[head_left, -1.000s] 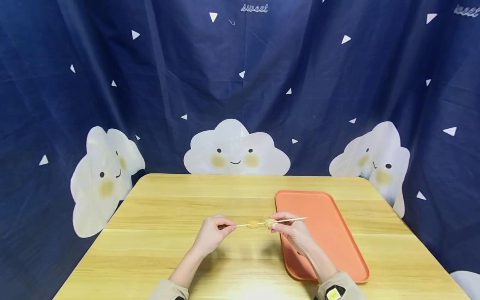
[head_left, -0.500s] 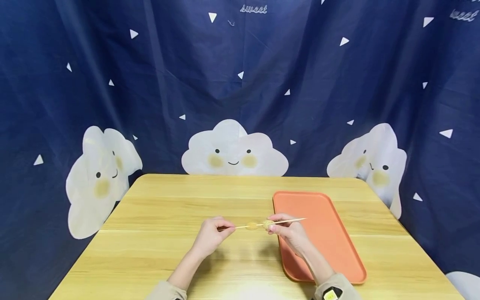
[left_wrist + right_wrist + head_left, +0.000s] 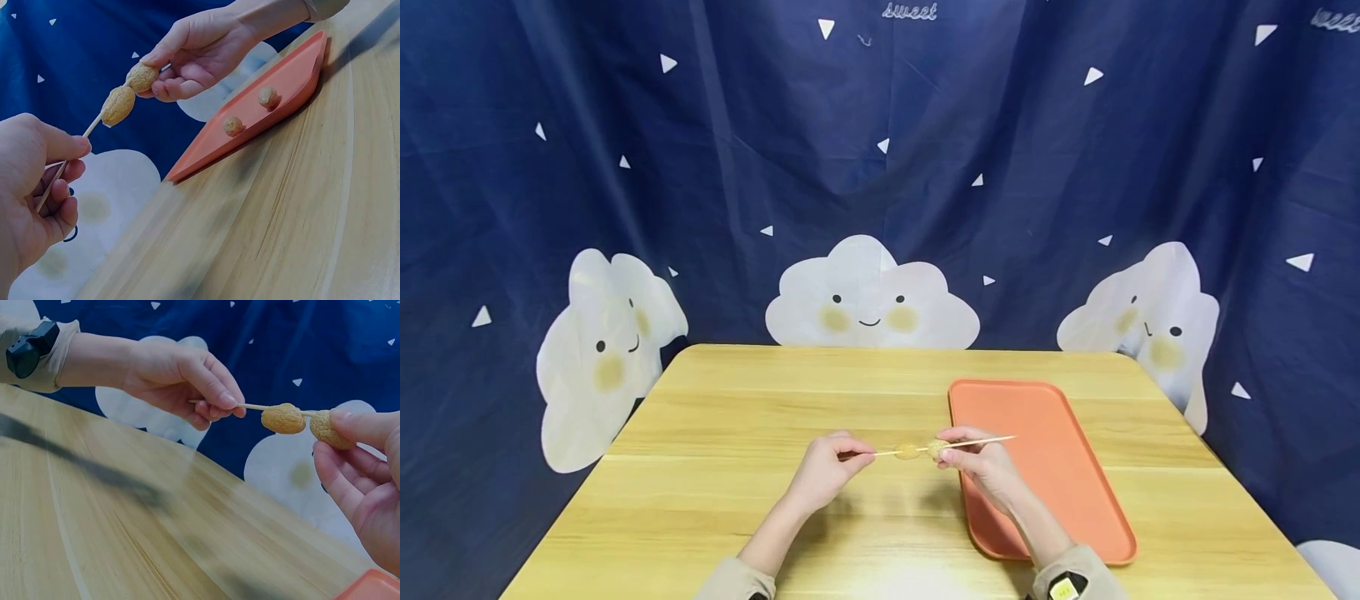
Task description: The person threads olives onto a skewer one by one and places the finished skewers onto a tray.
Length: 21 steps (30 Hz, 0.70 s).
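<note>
My left hand (image 3: 822, 473) pinches a thin wooden skewer (image 3: 886, 453) between thumb and fingers, near its left end. Two wrinkled golden-brown balls, like fried food, are threaded on it. The first ball (image 3: 284, 419) sits mid-skewer, free of both hands. Just right of it, my right hand (image 3: 988, 468) pinches the second ball (image 3: 142, 77) with thumb and fingertips. A small gap separates the balls in the right wrist view. Past the right hand, the skewer's pointed end sticks out over the tray. Both hands are above the table.
An orange tray (image 3: 1030, 408) lies on the right of the wooden table (image 3: 700, 500). Two similar balls rest in it, a nearer one (image 3: 234, 126) and another one (image 3: 269, 97). A dark blue curtain (image 3: 820, 125) with clouds hangs behind the table.
The second ball, in my right fingers, has slid slightly left along the skewer, closer to the first ball. My left hand has hardly moved.
</note>
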Motion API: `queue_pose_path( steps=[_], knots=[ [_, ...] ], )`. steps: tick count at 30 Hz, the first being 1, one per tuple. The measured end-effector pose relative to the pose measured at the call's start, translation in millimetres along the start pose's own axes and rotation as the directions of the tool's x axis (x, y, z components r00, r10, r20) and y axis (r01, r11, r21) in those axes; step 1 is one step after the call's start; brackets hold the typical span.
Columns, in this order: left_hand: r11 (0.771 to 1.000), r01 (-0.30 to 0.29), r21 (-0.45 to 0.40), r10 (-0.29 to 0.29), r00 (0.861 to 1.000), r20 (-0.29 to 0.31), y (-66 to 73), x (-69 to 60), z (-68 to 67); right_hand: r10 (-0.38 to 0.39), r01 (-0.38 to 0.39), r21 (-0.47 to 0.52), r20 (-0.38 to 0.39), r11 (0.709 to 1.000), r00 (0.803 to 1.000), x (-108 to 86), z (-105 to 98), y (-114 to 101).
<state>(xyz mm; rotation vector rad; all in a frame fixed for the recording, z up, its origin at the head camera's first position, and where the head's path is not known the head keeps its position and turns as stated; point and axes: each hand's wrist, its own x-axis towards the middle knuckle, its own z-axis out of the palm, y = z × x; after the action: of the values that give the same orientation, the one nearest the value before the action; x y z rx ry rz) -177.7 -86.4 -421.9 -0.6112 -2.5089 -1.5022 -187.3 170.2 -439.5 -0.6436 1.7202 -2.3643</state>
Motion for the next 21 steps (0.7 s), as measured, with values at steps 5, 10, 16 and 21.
queue_pose_path(
  steps=[5,10,16,21],
  knots=[
    [1.0,0.004,0.022,-0.003,1.0,-0.014,-1.3,1.1,-0.5,-0.016,0.016,0.006,0.017,1.0,1.0,0.4,-0.5,-0.2],
    [0.999,0.023,0.027,-0.022,0.999,-0.042,-1.9,2.0,-2.7,-0.052,0.049,0.081,0.038,0.996,0.998,2.4,-3.2,-1.8],
    [0.999,0.034,0.017,-0.032,0.997,-0.07,-3.2,1.5,-5.6,-0.038,0.038,0.054,0.012,0.998,0.999,1.3,-10.4,-3.6],
    [0.999,0.032,0.004,-0.032,0.996,-0.079,-1.6,0.9,-7.9,0.033,-0.056,-0.179,-0.127,0.982,0.991,-4.9,-17.7,-11.5]
  ],
)
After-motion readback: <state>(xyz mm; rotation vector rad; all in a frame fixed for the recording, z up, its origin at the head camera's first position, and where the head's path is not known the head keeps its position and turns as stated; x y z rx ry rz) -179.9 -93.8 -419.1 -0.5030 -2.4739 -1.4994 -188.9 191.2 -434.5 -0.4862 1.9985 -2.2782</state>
